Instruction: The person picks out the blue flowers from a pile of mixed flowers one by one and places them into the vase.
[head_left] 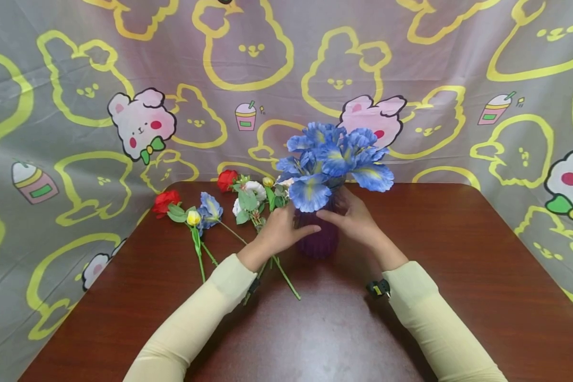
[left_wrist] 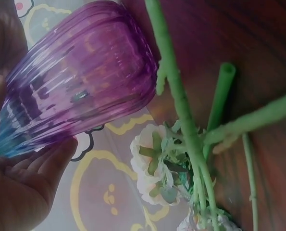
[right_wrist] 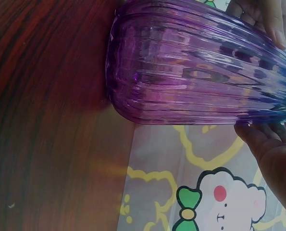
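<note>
A ribbed glass vase [head_left: 318,241], purple low down and turning blue toward its neck, stands on the table with several blue irises [head_left: 339,154] in it. My left hand [head_left: 278,232] holds the vase's upper part from the left, its thumb along the near side. From the right, my right hand [head_left: 360,223] grips the same upper part, thumb also toward me. Both wrist views show fingers against the glass on either side of the vase [right_wrist: 181,72]. In the head view the petals and the vase hide some fingertips.
Left of the vase lie loose flowers: a red rose [head_left: 166,203], another red rose [head_left: 227,180], a yellow bud [head_left: 193,217], a blue iris [head_left: 211,208] and white blooms [head_left: 255,189]. Green stems [head_left: 286,278] reach under my left forearm. A patterned cloth [head_left: 277,69] hangs behind the table.
</note>
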Demonstrator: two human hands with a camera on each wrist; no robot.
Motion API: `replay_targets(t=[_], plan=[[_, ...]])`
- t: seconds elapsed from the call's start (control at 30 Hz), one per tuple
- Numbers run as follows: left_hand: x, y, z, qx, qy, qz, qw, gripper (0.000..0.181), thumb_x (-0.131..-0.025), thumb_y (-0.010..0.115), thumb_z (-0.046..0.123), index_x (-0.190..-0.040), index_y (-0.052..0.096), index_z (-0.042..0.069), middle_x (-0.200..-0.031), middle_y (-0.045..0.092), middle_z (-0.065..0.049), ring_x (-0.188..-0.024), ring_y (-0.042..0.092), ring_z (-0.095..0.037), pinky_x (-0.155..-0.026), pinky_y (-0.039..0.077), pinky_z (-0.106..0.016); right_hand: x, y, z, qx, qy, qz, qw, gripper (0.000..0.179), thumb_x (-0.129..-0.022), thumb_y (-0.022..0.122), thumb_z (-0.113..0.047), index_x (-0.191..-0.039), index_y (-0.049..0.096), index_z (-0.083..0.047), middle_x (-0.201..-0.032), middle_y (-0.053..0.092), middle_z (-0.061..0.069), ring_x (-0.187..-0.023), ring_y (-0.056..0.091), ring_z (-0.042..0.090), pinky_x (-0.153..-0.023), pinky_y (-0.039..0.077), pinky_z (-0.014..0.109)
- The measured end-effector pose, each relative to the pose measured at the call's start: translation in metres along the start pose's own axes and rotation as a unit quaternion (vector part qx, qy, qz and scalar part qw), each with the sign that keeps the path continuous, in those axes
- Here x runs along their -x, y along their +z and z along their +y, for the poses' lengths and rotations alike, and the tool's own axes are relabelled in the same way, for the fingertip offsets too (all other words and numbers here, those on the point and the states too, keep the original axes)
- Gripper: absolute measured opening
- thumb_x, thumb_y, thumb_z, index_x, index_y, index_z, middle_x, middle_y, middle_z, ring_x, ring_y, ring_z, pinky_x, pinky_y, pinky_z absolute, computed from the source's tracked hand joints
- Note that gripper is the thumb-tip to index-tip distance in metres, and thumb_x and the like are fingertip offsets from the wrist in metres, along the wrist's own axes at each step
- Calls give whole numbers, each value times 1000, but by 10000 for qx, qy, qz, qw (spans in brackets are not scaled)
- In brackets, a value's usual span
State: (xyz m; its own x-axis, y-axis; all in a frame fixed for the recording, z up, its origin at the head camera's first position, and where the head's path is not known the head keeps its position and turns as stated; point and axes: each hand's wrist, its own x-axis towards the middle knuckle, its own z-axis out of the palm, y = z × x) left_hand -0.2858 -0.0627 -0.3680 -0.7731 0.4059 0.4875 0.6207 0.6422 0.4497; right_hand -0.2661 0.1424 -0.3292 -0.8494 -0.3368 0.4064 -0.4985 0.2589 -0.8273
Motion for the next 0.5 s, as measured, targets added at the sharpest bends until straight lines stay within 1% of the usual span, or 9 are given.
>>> replay_targets(t=[0.07,0.1,0.17,0.2,0.27,0.3,0.33,0.43,0.5], plan=[[-1,-2,-1,-11,-102,-95,9999,63,-80,78,44,-117,54,0,-68,49,-3,-62,49,-18,-57,43,-33,0,0,0,11,4,-4,10000,71,-88,71,-5,-146,32,6,-143,44,25,-131,44,35,-104,38,47],[-1,-4,-1,0,-136,-128,9998,60,-81,78,44,-114,55,1,-72,54,-5,-66,53,-20,-59,45,-34,0,0,-1,13,13,-5,10000,71,-88,71,-5,-146,32,6,-143,44,25,-131,44,35,-104,38,47],[-2,-9,-2,5,-197,-166,9997,58,-82,77,44,-116,57,2,-87,63,-10,-78,62,-22,-67,50,-35,0,0,-1,36,27,-9,10000,71,-88,71,-6,-147,32,6,-143,44,25,-131,44,36,-104,38,47],[-2,-12,-3,12,-221,-159,9996,59,-82,77,44,-118,57,2,-95,66,-12,-84,64,-25,-71,52,-37,0,0,0,49,36,-8,10000,71,-88,71,-6,-147,32,5,-143,44,24,-131,44,36,-104,38,47],[-3,-19,-4,-68,-251,-140,9996,59,-83,76,44,-122,58,4,-108,67,-13,-97,65,-27,-79,52,-40,0,0,0,59,57,0,10000,71,-88,72,-6,-147,33,5,-142,45,24,-130,45,35,-104,38,47],[-3,-22,-5,-84,-276,-120,9995,61,-83,76,43,-126,57,4,-112,66,-12,-98,65,-28,-82,52,-41,-1,0,0,47,68,10,10000,71,-88,72,-6,-146,33,5,-142,45,24,-130,45,35,-104,38,47],[-3,-26,-7,-118,-319,-118,9993,63,-84,76,43,-129,56,4,-115,66,-13,-95,66,-26,-82,52,-41,-1,0,0,47,77,15,10000,71,-88,72,-7,-146,33,5,-142,46,24,-130,45,35,-104,38,46],[0,-37,-10,-206,-537,-116,9983,64,-84,75,43,-130,56,3,-114,66,-12,-87,64,-23,-78,52,-40,-1,0,-1,78,104,33,9999,71,-88,73,-7,-146,34,4,-141,46,24,-130,45,35,-104,38,46],[3,-45,-14,-308,-741,-140,9967,66,-85,73,44,-134,54,4,-108,67,-11,-79,62,-22,-72,51,-39,0,0,0,120,139,29,9998,72,-88,73,-8,-147,33,4,-142,45,24,-130,45,35,-104,38,47]])
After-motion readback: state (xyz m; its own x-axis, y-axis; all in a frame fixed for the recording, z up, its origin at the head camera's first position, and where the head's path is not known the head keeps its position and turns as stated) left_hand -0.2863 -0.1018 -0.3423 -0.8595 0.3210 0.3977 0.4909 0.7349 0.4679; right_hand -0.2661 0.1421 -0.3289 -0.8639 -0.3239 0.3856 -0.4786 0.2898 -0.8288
